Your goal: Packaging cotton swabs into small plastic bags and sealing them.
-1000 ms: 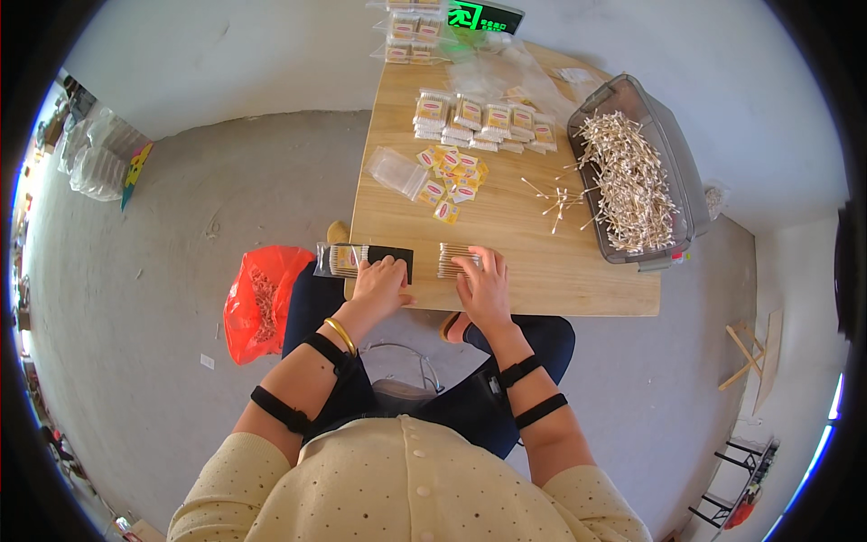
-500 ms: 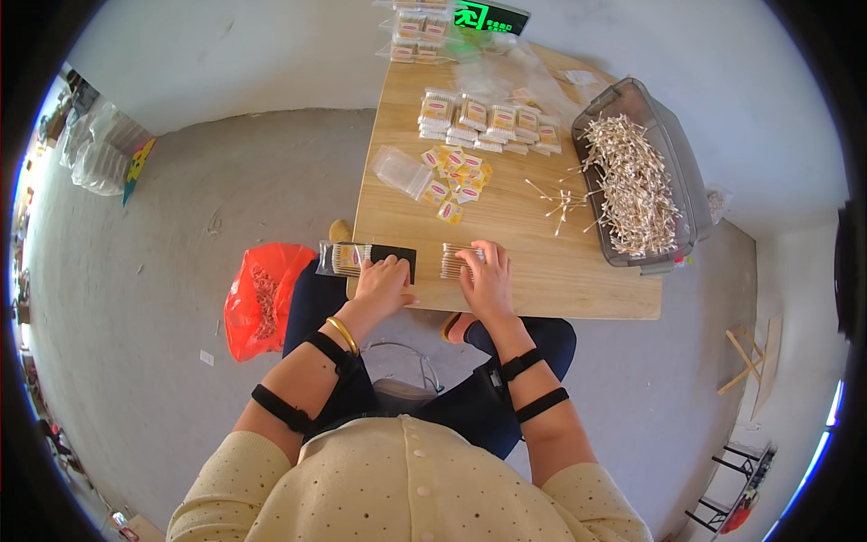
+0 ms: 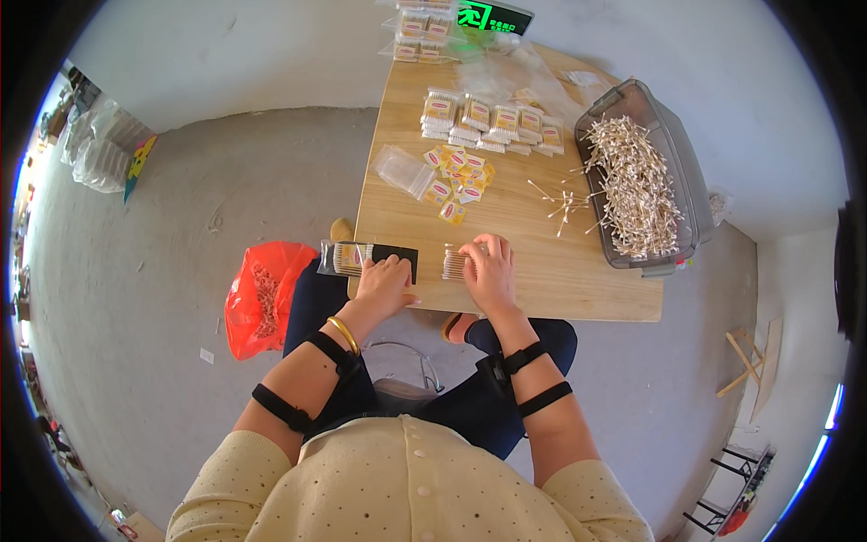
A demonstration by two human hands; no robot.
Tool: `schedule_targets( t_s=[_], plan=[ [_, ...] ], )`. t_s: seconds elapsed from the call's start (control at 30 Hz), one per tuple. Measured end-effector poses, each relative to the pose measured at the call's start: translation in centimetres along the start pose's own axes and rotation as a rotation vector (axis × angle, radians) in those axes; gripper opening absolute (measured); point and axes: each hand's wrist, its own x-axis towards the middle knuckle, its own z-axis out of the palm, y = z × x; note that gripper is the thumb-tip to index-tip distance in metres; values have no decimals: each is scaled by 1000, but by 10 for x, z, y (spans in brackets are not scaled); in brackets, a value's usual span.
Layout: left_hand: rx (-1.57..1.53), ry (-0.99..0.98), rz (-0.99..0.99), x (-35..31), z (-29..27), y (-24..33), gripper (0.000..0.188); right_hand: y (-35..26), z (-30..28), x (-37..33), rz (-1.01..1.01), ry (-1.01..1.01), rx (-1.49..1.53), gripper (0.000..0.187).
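My left hand (image 3: 385, 282) lies at the table's near-left edge, fingers bent down over a flat black piece (image 3: 405, 256) and the end of a clear bag of cotton swabs (image 3: 349, 257). A yellow-and-white card shows in that bag, whose loose end reaches past the edge. My right hand (image 3: 490, 271) curls its fingers and thumb over the right end of a row of loose cotton swabs (image 3: 453, 263) lying side by side on the wood. The fingertips partly hide these swabs. Farther back are scattered yellow-and-white cards (image 3: 462, 172) beside a stack of empty clear bags (image 3: 404, 172).
A grey bin (image 3: 695, 203) heaped with cotton swabs (image 3: 634, 185) stands on the right; several stray swabs (image 3: 566, 208) lie beside it. Filled packs (image 3: 492, 117) are stacked at the back, near a lit green sign (image 3: 495, 16). A red bag (image 3: 262, 303) sits left of the table (image 3: 560, 285).
My right hand has shifted slightly to the right over the row of swabs, its fingers more curled. The left hand has stayed in place on the bag and black piece.
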Motion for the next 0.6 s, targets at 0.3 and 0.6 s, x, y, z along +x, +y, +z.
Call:
schedule_targets(
  t_s=[0.3, 0.6],
  plan=[
    [31, -17, -3, -1, -2, 4, 39, 8, 2, -2, 20, -6, -7, 25],
    [204, 371, 229, 11, 34, 22, 81, 3, -6, -38, 22, -102, -1, 83]
  ],
)
